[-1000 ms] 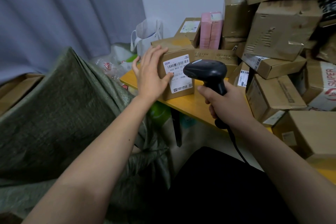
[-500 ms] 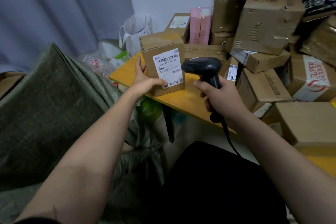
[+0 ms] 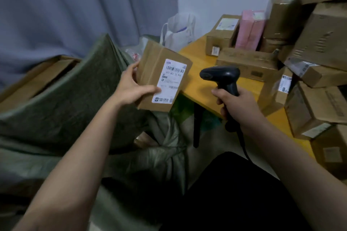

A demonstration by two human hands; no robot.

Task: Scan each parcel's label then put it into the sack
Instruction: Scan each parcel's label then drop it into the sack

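Lifted off the table since 0.5 s ago, the parcel (image 3: 159, 75) now hangs past the table (image 3: 199, 56) corner, above the sack.

Left hand (image 3: 135, 88) clamps the parcel, thumb on its label (image 3: 170, 80), fingers round the far side; right hand (image 3: 238, 105) is wrapped tight on the scanner (image 3: 223, 78) handle, beside the table edge. The parcel's long axis runs near upright, top tipped away from the table, label facing the camera. To finish well, I judge: carry it clear of the table corner, lower it into the sack (image 3: 78, 99) mouth below, then release.
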